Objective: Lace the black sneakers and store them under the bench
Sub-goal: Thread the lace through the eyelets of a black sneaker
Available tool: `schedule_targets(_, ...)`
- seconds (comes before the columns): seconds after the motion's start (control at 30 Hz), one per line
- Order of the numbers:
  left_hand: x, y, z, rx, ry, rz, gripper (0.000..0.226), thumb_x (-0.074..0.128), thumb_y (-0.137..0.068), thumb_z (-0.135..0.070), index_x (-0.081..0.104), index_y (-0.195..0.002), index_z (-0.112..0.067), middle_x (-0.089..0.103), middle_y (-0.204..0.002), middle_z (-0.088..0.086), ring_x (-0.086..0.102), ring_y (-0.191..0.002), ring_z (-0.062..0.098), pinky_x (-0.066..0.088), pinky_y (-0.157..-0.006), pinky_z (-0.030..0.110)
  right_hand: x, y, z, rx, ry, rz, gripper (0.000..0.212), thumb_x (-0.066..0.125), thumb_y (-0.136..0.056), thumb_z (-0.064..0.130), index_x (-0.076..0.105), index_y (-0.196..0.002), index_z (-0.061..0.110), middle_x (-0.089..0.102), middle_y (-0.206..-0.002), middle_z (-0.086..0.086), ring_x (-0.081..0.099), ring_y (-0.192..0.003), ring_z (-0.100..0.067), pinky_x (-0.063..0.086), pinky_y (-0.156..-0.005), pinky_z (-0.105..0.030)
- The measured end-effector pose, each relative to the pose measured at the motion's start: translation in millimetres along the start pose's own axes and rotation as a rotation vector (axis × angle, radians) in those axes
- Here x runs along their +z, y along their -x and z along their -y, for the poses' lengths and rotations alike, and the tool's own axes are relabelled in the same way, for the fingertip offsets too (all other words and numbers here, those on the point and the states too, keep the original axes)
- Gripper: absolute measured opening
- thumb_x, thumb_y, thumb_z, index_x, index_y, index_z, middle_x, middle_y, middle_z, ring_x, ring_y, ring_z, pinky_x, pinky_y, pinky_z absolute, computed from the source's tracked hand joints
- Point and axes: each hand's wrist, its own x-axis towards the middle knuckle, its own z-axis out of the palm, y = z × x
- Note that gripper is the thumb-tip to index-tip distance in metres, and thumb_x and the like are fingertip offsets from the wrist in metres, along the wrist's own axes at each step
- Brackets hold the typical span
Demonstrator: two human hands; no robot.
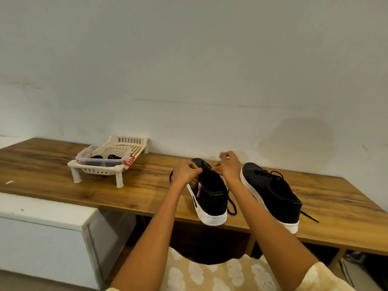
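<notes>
Far to the left on the wooden bench [52, 164], a cream slatted plastic rack [109, 160] is seen on short legs, and a clear lidded box [102, 157] with red clips is set on it, dark coiled items visible inside. Right of the rack, near the bench's middle, the first black sneaker [210, 196] is stood upright with its heel at the front edge: black fabric upper, thick white sole, a red-and-white tag on its side. Its black lace [232, 203] is left trailing loose on the bench at both sides. The left hand [185, 172] is curled over the sneaker's tongue area, lace pinched in its fingers. The right hand [228, 164] is pinched on the lace too, just beside the left. Further right on the bench, the second black sneaker [273, 192] is laid tilted, already laced, one lace end stretched past its heel.
</notes>
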Motion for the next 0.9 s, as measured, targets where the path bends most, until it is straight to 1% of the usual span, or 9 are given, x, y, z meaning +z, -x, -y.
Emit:
schedule_targets(0.07,1,0,0,-0.004,0.005,0.012,0.009,0.067,-0.084,-0.016,0.065,-0.081,-0.008,0.068,-0.066,0.01,0.067,-0.06,0.023,0.06,-0.065,0.036,-5,-5,-2,0.073,-0.083,0.023,0.023,0.043,-0.099,0.021,0.054,-0.109,0.003,0.066,-0.086,-0.014,0.062,-0.058,-0.016,0.053,-0.051,-0.02)
schedule_targets(0.17,0,0,0,-0.005,-0.012,0.027,0.009,0.066,-0.085,-0.017,0.064,-0.083,-0.008,0.067,-0.067,0.01,0.066,-0.059,0.022,0.059,-0.062,0.033,-6,-10,1,-0.256,0.184,0.237,0.02,0.054,-0.094,0.017,0.06,-0.112,0.013,0.064,-0.102,-0.008,0.061,-0.079,-0.014,0.048,-0.063,-0.011)
schedule_targets(0.23,0,0,-1,0.011,-0.025,0.024,0.008,0.064,-0.085,-0.018,0.063,-0.081,-0.011,0.067,-0.065,0.01,0.065,-0.057,0.021,0.058,-0.063,0.034,-2,-11,6,-0.437,0.375,0.468,0.032,0.058,-0.09,0.015,0.061,-0.121,0.019,0.057,-0.111,-0.005,0.055,-0.094,-0.013,0.044,-0.081,-0.017)
schedule_targets(0.3,0,0,0,0.033,-0.042,0.008,0.009,0.064,-0.084,-0.018,0.063,-0.077,-0.013,0.065,-0.062,0.01,0.063,-0.054,0.021,0.057,-0.063,0.036,0,-14,13,-0.551,0.539,0.573,0.033,0.058,-0.088,0.013,0.064,-0.12,0.018,0.057,-0.118,-0.004,0.054,-0.103,-0.016,0.044,-0.09,-0.025)
schedule_targets(0.47,-4,3,2,0.021,0.002,0.023,0.008,0.063,-0.085,-0.016,0.065,-0.08,-0.01,0.062,-0.059,0.007,0.059,-0.05,0.017,0.053,-0.054,0.03,-10,-19,32,-0.662,0.795,0.73,0.033,0.06,-0.083,0.006,0.07,-0.112,0.016,0.07,-0.108,-0.004,0.062,-0.097,-0.019,0.05,-0.086,-0.033)
schedule_targets(0.63,-7,8,1,-0.014,0.081,0.05,0.013,0.064,-0.087,-0.018,0.066,-0.089,-0.005,0.061,-0.063,0.007,0.057,-0.05,0.015,0.049,-0.046,0.023,-3,-13,31,-0.834,1.017,0.53,0.019,0.06,-0.088,0.019,0.074,-0.101,0.016,0.071,-0.101,-0.004,0.063,-0.092,-0.021,0.05,-0.083,-0.033)
schedule_targets(0.73,-7,9,2,-0.009,0.05,0.028,0.013,0.064,-0.086,-0.02,0.067,-0.087,-0.008,0.063,-0.063,0.004,0.056,-0.049,0.013,0.043,-0.042,0.02,-11,-18,27,-0.671,0.738,0.37,0.017,0.06,-0.09,0.022,0.073,-0.096,0.012,0.072,-0.098,-0.005,0.065,-0.087,-0.021,0.051,-0.08,-0.033)
schedule_targets(0.83,-5,7,1,0.027,-0.033,0.022,0.012,0.065,-0.084,-0.025,0.068,-0.081,-0.014,0.065,-0.063,0.0,0.056,-0.049,0.011,0.046,-0.051,0.024,-17,-28,8,-0.29,0.238,0.111,0.014,0.057,-0.094,0.02,0.061,-0.086,0.009,0.065,-0.088,-0.008,0.065,-0.08,-0.027,0.055,-0.079,-0.046)
schedule_targets(0.9,-4,5,1,0.041,-0.065,0.022,0.014,0.065,-0.083,-0.027,0.069,-0.081,-0.014,0.065,-0.063,-0.001,0.055,-0.048,0.011,0.045,-0.055,0.024,-12,-27,-2,-0.06,0.129,0.124,0.022,0.051,-0.097,0.018,0.05,-0.076,0.009,0.053,-0.08,-0.01,0.061,-0.075,-0.028,0.055,-0.081,-0.049)
